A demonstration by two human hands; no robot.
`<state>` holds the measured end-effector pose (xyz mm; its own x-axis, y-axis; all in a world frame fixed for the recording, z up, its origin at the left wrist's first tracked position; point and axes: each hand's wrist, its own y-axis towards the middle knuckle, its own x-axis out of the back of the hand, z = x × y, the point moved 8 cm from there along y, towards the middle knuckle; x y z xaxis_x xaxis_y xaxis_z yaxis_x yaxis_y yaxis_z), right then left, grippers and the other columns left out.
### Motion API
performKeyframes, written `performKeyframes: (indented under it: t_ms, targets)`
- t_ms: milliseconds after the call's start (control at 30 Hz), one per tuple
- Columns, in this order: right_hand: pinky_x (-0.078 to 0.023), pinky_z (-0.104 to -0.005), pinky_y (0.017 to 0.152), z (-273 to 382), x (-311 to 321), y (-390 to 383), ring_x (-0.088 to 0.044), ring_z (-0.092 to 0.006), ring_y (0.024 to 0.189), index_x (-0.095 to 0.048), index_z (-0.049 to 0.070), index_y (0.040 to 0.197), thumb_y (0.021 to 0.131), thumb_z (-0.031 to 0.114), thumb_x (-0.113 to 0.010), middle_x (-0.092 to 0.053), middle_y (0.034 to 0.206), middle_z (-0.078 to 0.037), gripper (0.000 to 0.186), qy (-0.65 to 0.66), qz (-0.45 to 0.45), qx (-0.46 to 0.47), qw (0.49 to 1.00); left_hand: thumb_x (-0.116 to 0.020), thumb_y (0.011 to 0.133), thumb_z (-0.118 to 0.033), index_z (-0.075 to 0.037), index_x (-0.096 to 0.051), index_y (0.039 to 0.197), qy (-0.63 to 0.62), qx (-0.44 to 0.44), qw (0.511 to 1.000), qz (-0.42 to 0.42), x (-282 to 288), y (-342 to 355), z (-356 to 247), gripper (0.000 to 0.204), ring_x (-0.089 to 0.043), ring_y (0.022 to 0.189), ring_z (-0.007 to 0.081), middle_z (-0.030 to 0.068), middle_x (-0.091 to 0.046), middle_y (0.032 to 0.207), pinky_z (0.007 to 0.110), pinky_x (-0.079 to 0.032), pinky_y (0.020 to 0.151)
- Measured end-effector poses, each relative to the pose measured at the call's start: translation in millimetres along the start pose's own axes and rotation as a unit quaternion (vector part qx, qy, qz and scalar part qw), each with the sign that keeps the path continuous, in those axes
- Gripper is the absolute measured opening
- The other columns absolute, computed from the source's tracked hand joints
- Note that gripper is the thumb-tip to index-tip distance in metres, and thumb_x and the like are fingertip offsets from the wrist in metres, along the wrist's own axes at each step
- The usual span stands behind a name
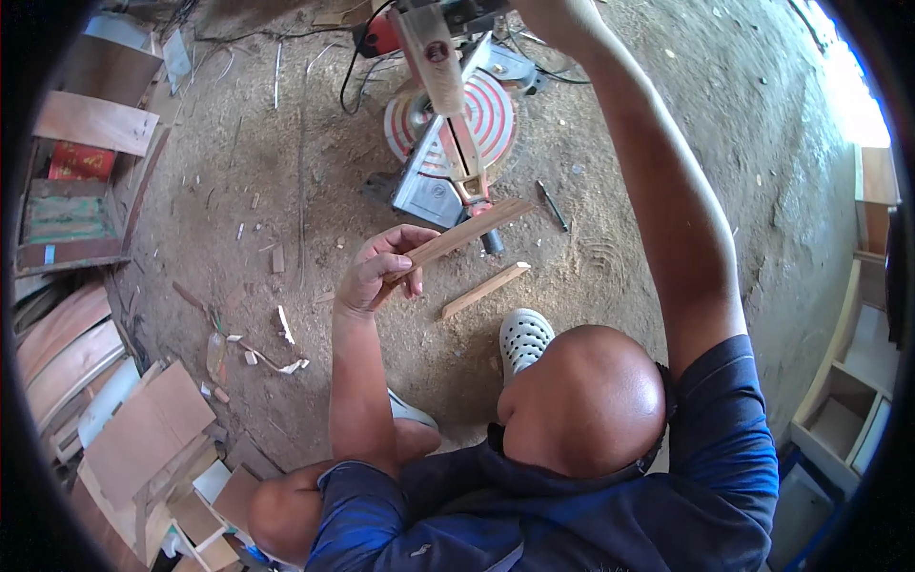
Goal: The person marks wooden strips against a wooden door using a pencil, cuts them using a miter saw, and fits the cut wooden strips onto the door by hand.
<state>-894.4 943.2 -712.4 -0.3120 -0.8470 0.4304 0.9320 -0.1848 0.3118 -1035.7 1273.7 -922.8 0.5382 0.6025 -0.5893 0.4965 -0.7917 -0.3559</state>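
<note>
My left hand (386,272) grips a narrow wooden strip (477,229) that slants up to the right over the front of a miter saw (424,181). The saw sits on the dusty floor, with a round striped base, a pale dust bag (434,67) and a red motor housing partly cut off at the top. My right hand (558,19) reaches to the saw's top at the frame edge; its fingers are out of sight. A second short strip with angled ends (484,290) lies on the floor below, and a dark pen-like tool (551,205) lies to the right.
Stacked board offcuts (148,429) and wooden boxes (71,238) line the left side. Unfinished wooden cabinets (853,372) stand at the right. Cords (353,95) run behind the saw. Wood scraps (284,324) and sawdust lie on the floor (667,381) around my feet.
</note>
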Motion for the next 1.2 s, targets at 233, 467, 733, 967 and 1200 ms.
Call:
performKeyframes:
  t_ms: [233, 467, 733, 967, 1200]
  targets:
    - [-0.061, -0.0346, 0.084, -13.4, 38.9, -81.9, -0.076, -0.0202, 0.099, -0.075, 0.003, 0.127, 0.097, 0.035, -0.081, -0.081, 0.115, -0.012, 0.045, -0.141, -0.031, 0.075, 0.987, -0.067, 0.088, -0.016, 0.006, -0.062, 0.139, 0.042, -0.005, 0.999, 0.025, -10.7, 5.0, -15.6, 0.056, -0.074, 0.073, 0.0156, 0.0115, -0.075, 0.103, 0.027, -0.058, 0.060]
    - [-0.060, -0.0302, 0.075, -55.2, -1.7, -237.0, -0.073, -0.0151, 0.089, -0.080, 0.006, 0.116, 0.092, 0.024, -0.089, -0.078, 0.101, -0.005, 0.031, 0.184, 0.060, -0.143, 0.971, -0.066, 0.089, -0.017, 0.004, -0.061, 0.142, 0.036, -0.007, 0.999, 0.030, -40.9, 20.7, -13.0, 0.057, -0.077, 0.084, 0.0175, 0.0128, -0.074, 0.120, 0.030, -0.060, 0.069]
    - [-0.063, -0.0374, 0.086, -103.8, -5.2, -268.2, -0.076, -0.0204, 0.094, -0.070, -0.002, 0.114, 0.112, 0.023, -0.062, -0.077, 0.105, -0.015, 0.026, 0.446, -0.196, -0.216, 0.846, -0.066, 0.099, -0.011, 0.000, -0.052, 0.150, -0.013, 0.006, 0.998, 0.066, -68.0, 46.0, 23.8, 0.055, -0.078, 0.105, 0.0258, 0.0147, -0.069, 0.134, 0.039, -0.064, 0.092]
    - [-0.061, -0.0403, 0.097, -124.6, -8.8, -299.9, -0.075, -0.0220, 0.108, -0.066, 0.002, 0.136, 0.113, 0.026, -0.061, -0.076, 0.112, -0.011, 0.033, 0.351, -0.202, -0.267, 0.875, -0.076, 0.100, -0.025, -0.003, -0.063, 0.140, 0.281, 0.092, 0.953, 0.058, -57.4, 62.1, 109.0, 0.047, -0.073, 0.122, 0.0309, 0.0163, -0.067, 0.144, 0.043, -0.061, 0.103]
    - [-0.049, -0.0292, 0.064, -143.3, 11.5, -322.1, -0.057, -0.0071, 0.071, -0.070, 0.006, 0.133, 0.113, 0.032, -0.062, -0.063, 0.082, 0.002, 0.034, 0.224, -0.126, -0.357, 0.898, -0.083, 0.090, -0.033, -0.005, -0.068, 0.122, 0.774, 0.063, 0.626, -0.074, -11.8, 42.2, 204.6, 0.045, -0.069, 0.121, 0.0377, 0.0178, -0.072, 0.125, 0.048, -0.055, 0.105]
